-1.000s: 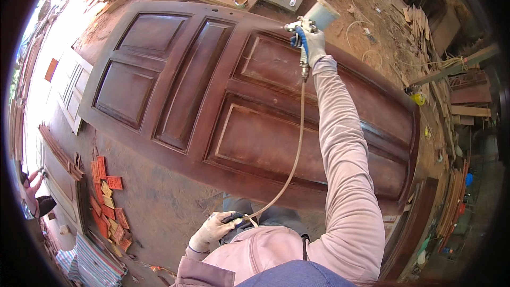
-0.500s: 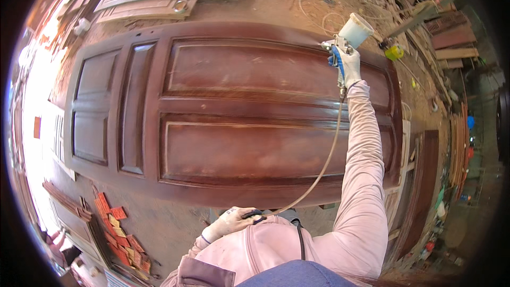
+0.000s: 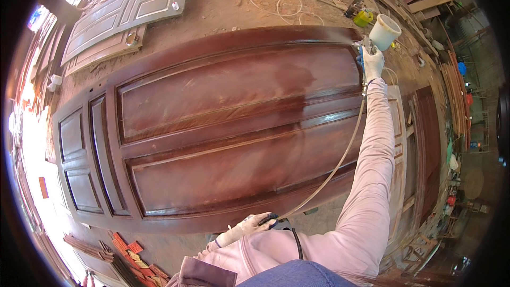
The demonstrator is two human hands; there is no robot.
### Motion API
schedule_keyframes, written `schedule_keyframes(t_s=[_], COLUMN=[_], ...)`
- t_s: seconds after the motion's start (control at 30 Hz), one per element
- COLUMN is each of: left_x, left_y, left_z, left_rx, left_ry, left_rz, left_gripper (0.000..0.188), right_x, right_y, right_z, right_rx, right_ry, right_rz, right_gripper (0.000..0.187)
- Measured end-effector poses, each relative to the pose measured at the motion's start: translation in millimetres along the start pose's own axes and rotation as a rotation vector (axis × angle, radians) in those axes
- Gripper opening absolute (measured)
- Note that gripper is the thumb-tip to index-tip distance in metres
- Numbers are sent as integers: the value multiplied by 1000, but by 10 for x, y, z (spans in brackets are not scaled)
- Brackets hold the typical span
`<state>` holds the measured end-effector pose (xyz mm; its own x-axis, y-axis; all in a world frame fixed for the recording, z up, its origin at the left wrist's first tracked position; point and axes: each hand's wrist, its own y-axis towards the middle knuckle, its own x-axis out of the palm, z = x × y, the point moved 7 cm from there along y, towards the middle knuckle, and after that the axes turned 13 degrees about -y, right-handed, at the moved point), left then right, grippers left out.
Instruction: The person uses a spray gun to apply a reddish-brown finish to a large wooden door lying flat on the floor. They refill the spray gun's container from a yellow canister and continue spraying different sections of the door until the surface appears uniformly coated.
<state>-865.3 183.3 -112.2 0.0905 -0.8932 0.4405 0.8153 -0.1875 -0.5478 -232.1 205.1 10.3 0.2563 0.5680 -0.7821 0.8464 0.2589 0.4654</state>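
A dark reddish-brown panelled wooden door lies flat in front of me, its surface partly glossy. My right hand, in a white glove with blue on the fingers, is closed round a spray gun at the door's far right corner. A white cup sits on the gun, and pale mist shows to the left of its nozzle. From the gun a thin, pale hose curves back to my waist. There my gloved left hand is closed on the hose beside a dark piece.
Grey panelled doors lie at the far left. A yellow-green container stands beyond the right corner, near timber planks. Loose hose coils on the dirt floor. Orange-red pieces are piled at the near left. Brown boards lie at right.
My right hand has moved the spray gun rightward along the far edge to the door's right end. The view has turned, so the door appears slanted. My left hand stays at my waist.
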Motion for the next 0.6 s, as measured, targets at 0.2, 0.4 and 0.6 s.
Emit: schedule_keyframes(t_s=[0.2, 0.4, 0.6], left_x=[25, -118, -374], left_y=[234, -144, -762], left_z=[-28, -66, -514], left_rx=[-27, -121, 148], left_ry=[-7, -249, -9], left_rz=[22, 60, -5], left_gripper=[51, 53, 48], right_x=[46, 447, 611], right_y=[231, -258, -1236], right_z=[283, -514, -2251], right_rx=[-62, 31, -34], right_ry=[-287, 245, 618], right_rz=[123, -271, -568], right_gripper=[43, 29, 20])
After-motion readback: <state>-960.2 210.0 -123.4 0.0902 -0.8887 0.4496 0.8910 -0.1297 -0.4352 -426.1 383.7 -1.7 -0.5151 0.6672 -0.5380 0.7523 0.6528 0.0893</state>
